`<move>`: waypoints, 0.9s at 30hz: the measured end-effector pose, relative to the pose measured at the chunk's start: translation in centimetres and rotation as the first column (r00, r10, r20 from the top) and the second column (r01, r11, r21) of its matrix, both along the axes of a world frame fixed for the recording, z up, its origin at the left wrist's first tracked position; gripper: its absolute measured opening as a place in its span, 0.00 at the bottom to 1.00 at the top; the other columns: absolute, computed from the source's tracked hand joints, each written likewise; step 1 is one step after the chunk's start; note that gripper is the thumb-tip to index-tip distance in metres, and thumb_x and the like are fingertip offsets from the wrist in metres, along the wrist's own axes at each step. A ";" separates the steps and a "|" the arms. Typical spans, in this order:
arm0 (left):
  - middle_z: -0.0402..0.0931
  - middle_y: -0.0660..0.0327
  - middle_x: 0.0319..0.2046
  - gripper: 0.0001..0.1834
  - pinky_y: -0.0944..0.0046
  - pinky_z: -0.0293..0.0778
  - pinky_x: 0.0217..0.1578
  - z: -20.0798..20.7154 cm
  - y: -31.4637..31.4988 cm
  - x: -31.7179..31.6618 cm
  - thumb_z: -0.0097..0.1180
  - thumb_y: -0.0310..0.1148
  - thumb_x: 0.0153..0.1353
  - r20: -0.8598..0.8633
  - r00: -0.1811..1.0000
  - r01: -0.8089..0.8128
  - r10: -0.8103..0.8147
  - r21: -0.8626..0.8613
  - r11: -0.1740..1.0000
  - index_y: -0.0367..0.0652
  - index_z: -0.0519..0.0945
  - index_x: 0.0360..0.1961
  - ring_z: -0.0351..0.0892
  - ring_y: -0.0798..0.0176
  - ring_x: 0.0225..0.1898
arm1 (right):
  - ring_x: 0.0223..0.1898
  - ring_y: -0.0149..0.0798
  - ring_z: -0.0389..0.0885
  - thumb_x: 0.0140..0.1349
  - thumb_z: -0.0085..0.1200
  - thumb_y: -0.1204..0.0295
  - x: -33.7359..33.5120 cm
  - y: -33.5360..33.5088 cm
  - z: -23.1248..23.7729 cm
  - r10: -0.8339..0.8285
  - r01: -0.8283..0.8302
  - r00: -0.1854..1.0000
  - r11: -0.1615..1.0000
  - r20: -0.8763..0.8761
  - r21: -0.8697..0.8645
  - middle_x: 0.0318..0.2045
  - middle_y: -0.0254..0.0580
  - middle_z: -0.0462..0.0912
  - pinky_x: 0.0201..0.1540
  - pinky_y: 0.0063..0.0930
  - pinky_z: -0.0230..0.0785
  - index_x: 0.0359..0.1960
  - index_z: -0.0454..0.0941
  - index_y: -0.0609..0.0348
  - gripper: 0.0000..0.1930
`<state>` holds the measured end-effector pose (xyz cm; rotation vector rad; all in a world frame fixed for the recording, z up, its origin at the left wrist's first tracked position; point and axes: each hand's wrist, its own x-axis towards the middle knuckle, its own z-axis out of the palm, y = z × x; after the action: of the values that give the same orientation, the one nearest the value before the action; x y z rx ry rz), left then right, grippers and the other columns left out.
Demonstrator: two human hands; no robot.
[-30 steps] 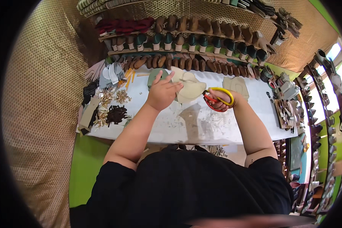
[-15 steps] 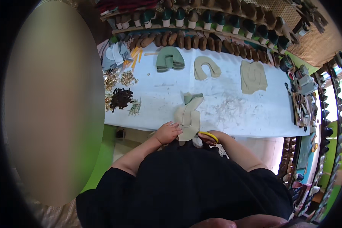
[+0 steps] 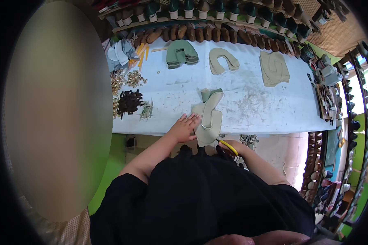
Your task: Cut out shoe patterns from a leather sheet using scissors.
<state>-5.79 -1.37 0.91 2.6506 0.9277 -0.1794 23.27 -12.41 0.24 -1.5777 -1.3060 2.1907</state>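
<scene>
My left hand (image 3: 185,127) lies flat, fingers spread, on the left edge of a pale beige-green sheet piece (image 3: 209,135), perhaps leather. That piece has a curved slot in it and hangs a little past the table's near edge. Under its far end lies a darker green scrap (image 3: 207,96). My right hand (image 3: 236,145) grips yellow-handled scissors (image 3: 230,148) at the piece's lower right edge. Whether the blades are apart is too small to tell.
On the white-covered table (image 3: 167,92) lie a green curved stack (image 3: 180,48), a beige U-shaped piece (image 3: 230,58) and beige sheets (image 3: 275,73). Dark strips (image 3: 130,102) and small golden parts (image 3: 135,78) are heaped at left. Shoe forms (image 3: 207,33) line the back.
My left hand has slid slightly farther onto the sheet, its fingers now more spread. The sheet and scissors have shifted a little to the right. The whole view has tilted slightly.
</scene>
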 end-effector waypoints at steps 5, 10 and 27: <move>0.61 0.54 0.67 0.45 0.53 0.56 0.67 -1.6 -0.5 -0.9 0.62 0.47 0.54 0.192 0.981 0.004 -0.028 0.126 0.992 0.42 0.57 0.69 0.60 0.53 0.68 | 0.13 0.28 0.66 0.61 0.45 0.33 -0.5 -0.6 -1.6 0.020 -0.020 1.000 1.000 0.018 0.005 0.15 0.31 0.67 0.17 0.23 0.60 0.36 0.73 0.53 0.32; 0.72 0.55 0.57 0.25 0.54 0.71 0.56 -2.3 -0.9 -1.4 0.63 0.37 0.54 0.435 0.898 -0.019 -0.064 0.183 0.983 0.46 0.76 0.54 0.73 0.52 0.58 | 0.13 0.28 0.64 0.62 0.44 0.34 -1.8 -0.7 -1.9 -0.057 0.057 0.998 0.998 -0.027 -0.003 0.14 0.31 0.65 0.16 0.23 0.59 0.33 0.70 0.53 0.31; 0.83 0.60 0.44 0.12 0.61 0.78 0.50 -3.5 -1.8 -1.8 0.57 0.25 0.56 0.559 0.829 -0.011 -0.012 0.038 0.999 0.46 0.84 0.42 0.82 0.58 0.49 | 0.11 0.28 0.59 0.66 0.37 0.36 -5.7 -0.4 -3.0 -0.178 0.165 0.978 0.979 -0.107 -0.123 0.12 0.31 0.61 0.13 0.24 0.54 0.26 0.63 0.51 0.30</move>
<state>-7.61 -3.18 -2.62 2.5009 0.7258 0.5986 17.60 -12.81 -2.73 -1.5099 -0.9896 2.2465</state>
